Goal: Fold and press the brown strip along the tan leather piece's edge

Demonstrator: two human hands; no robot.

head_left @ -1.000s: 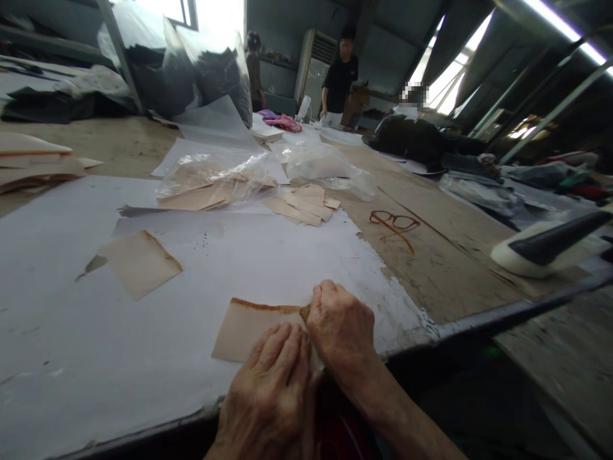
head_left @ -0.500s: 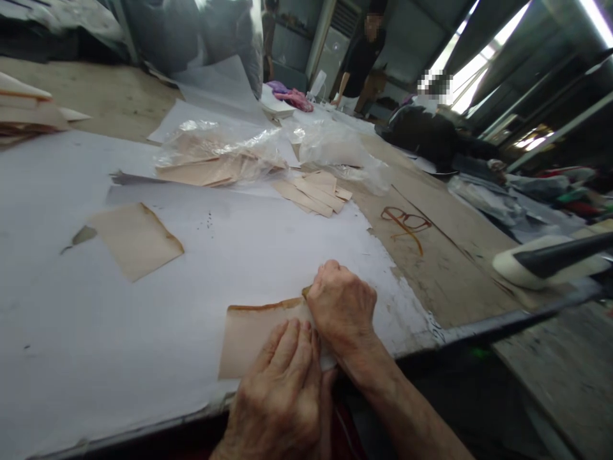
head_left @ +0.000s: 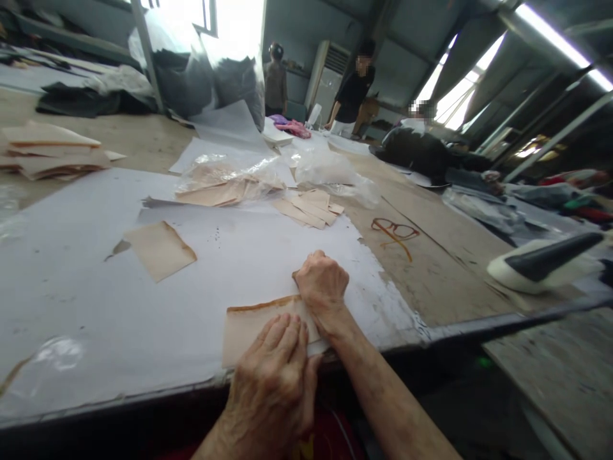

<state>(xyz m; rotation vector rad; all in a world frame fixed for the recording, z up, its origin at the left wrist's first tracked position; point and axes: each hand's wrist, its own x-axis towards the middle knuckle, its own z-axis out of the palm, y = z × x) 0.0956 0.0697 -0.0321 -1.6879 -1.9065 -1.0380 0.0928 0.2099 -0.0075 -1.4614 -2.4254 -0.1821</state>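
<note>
A tan cut piece with a dark glued top edge (head_left: 249,322) lies on white paper (head_left: 96,306) near the table's front edge. My left hand (head_left: 275,377) rests flat on its near part, fingers stretched out. My right hand (head_left: 322,284) is closed in a fist at the piece's far right corner, pressing on it. What its fingers pinch is hidden. A second tan piece (head_left: 160,249) lies to the left, further back.
Clear plastic bags with tan pieces (head_left: 230,182) and loose pieces (head_left: 309,207) lie further back. A stack of tan pieces (head_left: 48,153) sits at the far left. Glasses (head_left: 395,230) lie on the bare board. A white and black tool (head_left: 541,262) rests at right. Other people stand at the far end.
My right fist has moved further away along the piece's right edge, past its far corner. My left hand stays flat on the piece. The camera has tilted up a little.
</note>
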